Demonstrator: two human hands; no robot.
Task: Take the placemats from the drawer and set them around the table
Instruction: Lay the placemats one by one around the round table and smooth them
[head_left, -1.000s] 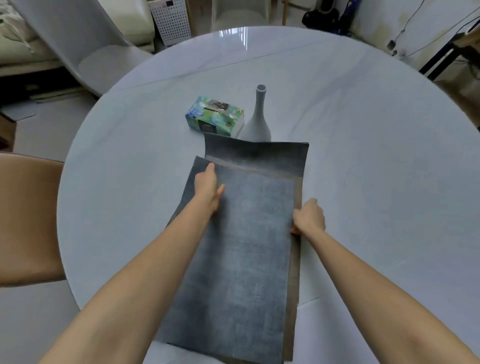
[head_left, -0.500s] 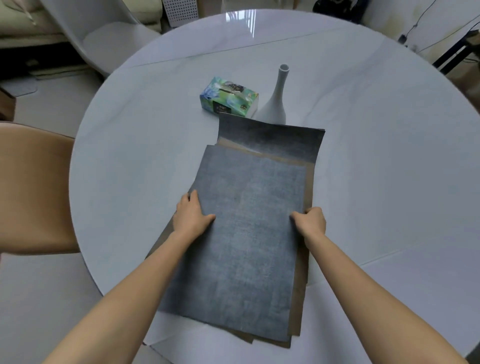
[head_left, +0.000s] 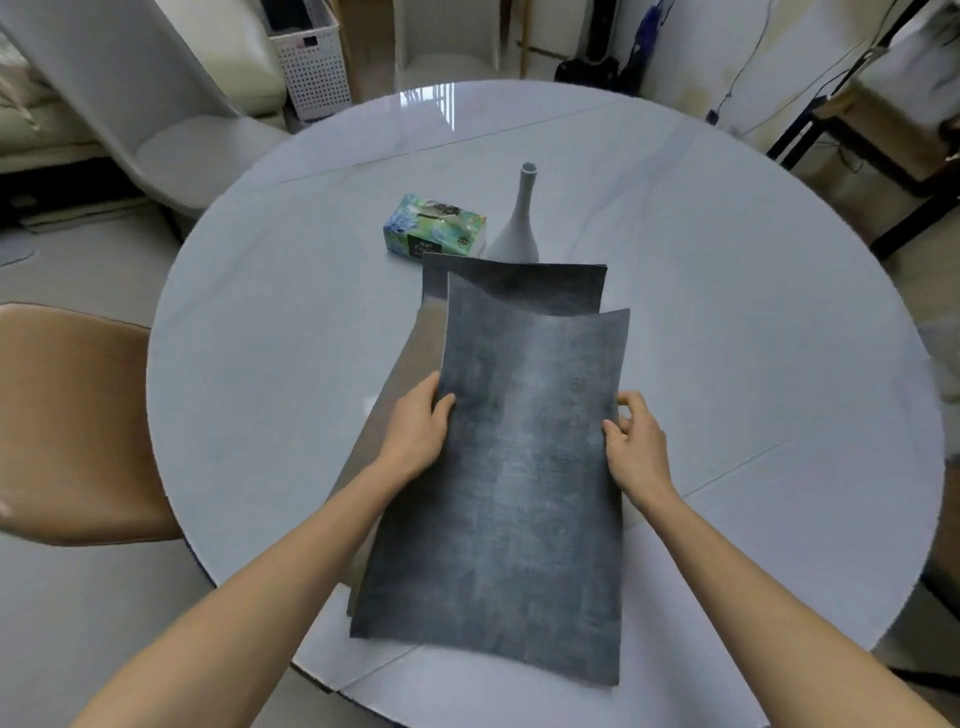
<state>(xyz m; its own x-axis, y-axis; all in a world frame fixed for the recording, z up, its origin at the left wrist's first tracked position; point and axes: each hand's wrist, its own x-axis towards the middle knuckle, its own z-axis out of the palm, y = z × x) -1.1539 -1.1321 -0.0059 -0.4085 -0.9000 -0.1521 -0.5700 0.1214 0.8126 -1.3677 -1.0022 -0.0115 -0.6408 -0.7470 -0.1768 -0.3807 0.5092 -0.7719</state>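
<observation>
A dark grey placemat (head_left: 519, 467) is lifted off a stack, bowed in the middle, with its near end hanging past the table's front edge. My left hand (head_left: 418, 431) grips its left edge and my right hand (head_left: 636, 441) grips its right edge. Beneath it lies the rest of the placemat stack (head_left: 524, 283), dark grey on top with a brown underside showing on the left. The stack rests on the round white table (head_left: 270, 374).
A green tissue box (head_left: 435, 233) and a tall white vase (head_left: 519, 223) stand just beyond the stack. A tan chair (head_left: 67, 421) is at the table's left, a white chair (head_left: 171, 156) at the back left. A white perforated basket (head_left: 311, 67) sits behind.
Both hands slid back along the top placemat's side edges, closed on them and lifted it off the stack; it now bows upward instead of lying flat.
</observation>
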